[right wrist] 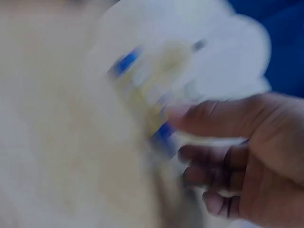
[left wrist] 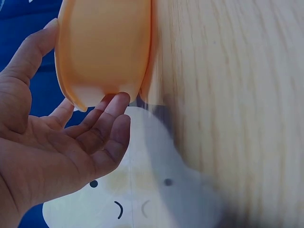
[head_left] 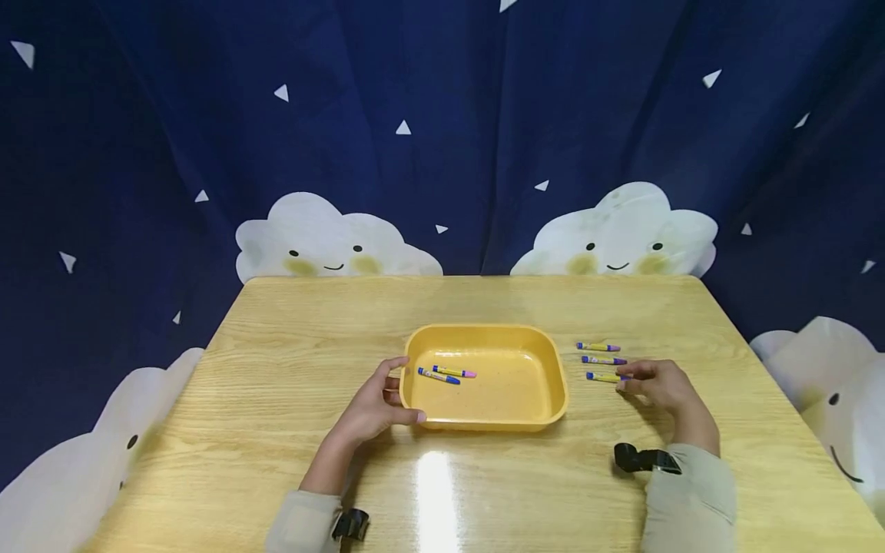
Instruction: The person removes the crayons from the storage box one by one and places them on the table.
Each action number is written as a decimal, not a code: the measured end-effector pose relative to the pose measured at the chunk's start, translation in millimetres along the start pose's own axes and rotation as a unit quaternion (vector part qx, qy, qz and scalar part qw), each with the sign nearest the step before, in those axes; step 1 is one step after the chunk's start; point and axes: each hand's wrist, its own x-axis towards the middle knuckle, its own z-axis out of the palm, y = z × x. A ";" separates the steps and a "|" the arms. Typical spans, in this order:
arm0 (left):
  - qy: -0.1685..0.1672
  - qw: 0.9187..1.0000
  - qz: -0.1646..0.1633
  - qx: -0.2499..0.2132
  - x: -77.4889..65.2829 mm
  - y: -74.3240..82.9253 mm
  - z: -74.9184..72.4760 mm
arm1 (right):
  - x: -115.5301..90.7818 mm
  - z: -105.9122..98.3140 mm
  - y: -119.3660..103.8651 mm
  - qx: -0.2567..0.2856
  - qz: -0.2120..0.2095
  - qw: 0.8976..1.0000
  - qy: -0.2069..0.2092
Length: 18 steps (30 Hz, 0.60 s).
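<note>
My left hand holds the left end of a yellow plastic tray, thumb at the front corner and fingers along the side. In the left wrist view its fingertips touch the tray's wall. Inside the tray lie a blue crayon and a pink crayon. Right of the tray, my right hand pinches the tip end of a yellow-wrapped crayon with blue ends. The right wrist view is blurred; there the thumb lies against this crayon.
Just behind the pinched crayon, a purple-tipped crayon and a lilac-tipped crayon lie side by side on the wooden table. A dark blue curtain with clouds and white triangles hangs around the table's back and sides.
</note>
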 end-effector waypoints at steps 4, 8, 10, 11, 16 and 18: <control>0.002 1.000 0.000 -0.002 0.3 -0.8 0.7 | -14.3 -10.6 -23.2 -0.005 -0.018 1.000 0.015; 0.002 1.000 0.002 -0.003 -0.4 -1.6 0.2 | -22.4 -17.1 -44.7 0.032 -0.025 0.999 0.022; 0.001 1.000 0.001 -0.003 -0.4 -1.4 0.2 | -24.1 -19.2 -51.6 0.048 -0.021 0.998 0.020; 0.001 1.000 0.000 -0.001 -0.4 -1.1 0.2 | -24.3 -19.4 -54.3 0.054 -0.021 0.998 0.020; 0.002 1.000 -0.003 0.002 0.0 -0.9 -0.1 | -23.5 -17.1 -65.8 0.069 -0.032 0.997 0.017; 0.001 1.000 -0.002 -0.002 0.2 -1.0 0.2 | -22.5 -14.4 -70.4 0.078 -0.043 0.996 0.015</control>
